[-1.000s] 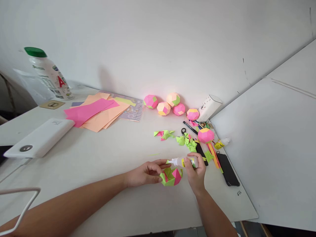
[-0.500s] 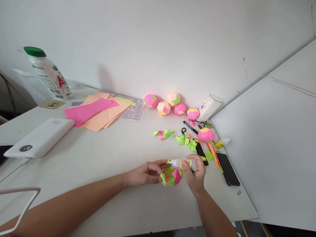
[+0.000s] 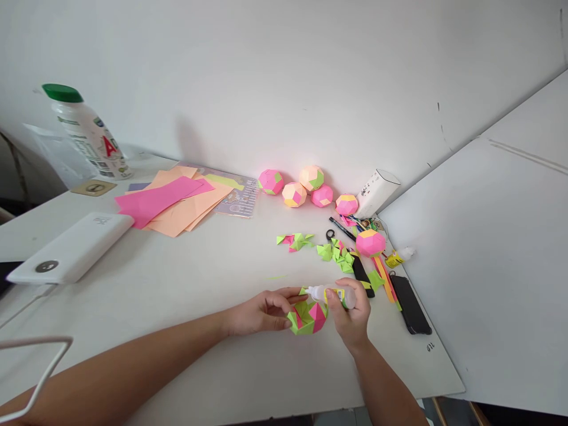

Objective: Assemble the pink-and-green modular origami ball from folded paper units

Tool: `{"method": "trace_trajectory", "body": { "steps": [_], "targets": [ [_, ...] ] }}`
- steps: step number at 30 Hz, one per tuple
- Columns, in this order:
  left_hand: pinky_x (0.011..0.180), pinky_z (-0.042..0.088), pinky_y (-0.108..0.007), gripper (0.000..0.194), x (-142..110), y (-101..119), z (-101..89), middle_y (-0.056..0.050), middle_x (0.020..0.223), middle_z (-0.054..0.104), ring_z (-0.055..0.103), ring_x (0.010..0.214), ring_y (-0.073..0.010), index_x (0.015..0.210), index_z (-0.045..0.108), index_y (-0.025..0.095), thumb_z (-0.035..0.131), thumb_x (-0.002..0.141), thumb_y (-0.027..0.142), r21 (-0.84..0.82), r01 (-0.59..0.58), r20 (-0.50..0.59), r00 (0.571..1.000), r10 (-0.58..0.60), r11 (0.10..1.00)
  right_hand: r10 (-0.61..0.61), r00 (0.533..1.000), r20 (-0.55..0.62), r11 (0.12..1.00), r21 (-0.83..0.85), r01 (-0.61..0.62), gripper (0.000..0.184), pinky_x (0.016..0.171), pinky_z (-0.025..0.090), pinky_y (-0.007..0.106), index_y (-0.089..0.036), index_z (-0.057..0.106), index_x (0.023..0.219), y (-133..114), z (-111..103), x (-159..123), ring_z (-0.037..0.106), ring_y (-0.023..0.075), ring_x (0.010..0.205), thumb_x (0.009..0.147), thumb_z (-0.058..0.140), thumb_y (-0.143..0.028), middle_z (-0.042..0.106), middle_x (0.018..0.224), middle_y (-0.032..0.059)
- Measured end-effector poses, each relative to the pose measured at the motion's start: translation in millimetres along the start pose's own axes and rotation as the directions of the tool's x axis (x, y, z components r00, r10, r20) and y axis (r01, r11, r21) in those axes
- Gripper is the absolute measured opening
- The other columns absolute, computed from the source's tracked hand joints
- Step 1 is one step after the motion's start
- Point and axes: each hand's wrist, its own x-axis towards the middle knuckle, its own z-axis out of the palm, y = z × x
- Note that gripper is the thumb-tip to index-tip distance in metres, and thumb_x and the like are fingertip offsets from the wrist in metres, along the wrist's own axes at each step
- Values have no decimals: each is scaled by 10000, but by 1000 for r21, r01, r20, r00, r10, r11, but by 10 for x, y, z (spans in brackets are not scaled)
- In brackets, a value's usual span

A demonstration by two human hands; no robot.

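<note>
My left hand grips the left side of a green and pink folded-paper ball, which has an open top. Wrapped in my right hand is a small clear glue bottle with a yellow label. Its white nozzle points left and lies at a green flap on the ball's upper edge, close to my left fingertips. Whether glue is coming out is too small to tell. Beyond the hands lie green and pink folded paper pieces and another heap of green folded pieces.
Several finished paper balls sit along the wall. At right are a black phone, a second glue bottle, a black pen and a white box. Paper sheets, a power bank and a tall bottle stand left.
</note>
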Motion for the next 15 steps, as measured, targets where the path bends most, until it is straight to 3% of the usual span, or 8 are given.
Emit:
{"method": "trace_trajectory", "body": {
  "steps": [7,15],
  "targets": [
    [1029,377,-452,50,-2,6,2,-52,1478,356,298,1368,-315,798,731,212,701,762,228,10,17,-6,1000,-17,1000,-54,998,32,998,-29,55,136,475,444,248,-209,559,887,-29,-10,8,546,136,544,775,626,-249,601,707,3],
    [1040,365,-452,49,-2,27,10,-63,1467,376,315,1359,-320,782,726,203,706,758,241,14,9,-8,1000,-9,1000,-37,999,37,999,-35,38,129,482,436,256,-211,569,871,-18,-32,16,535,139,532,769,633,-259,585,664,-11]
  ]
}}
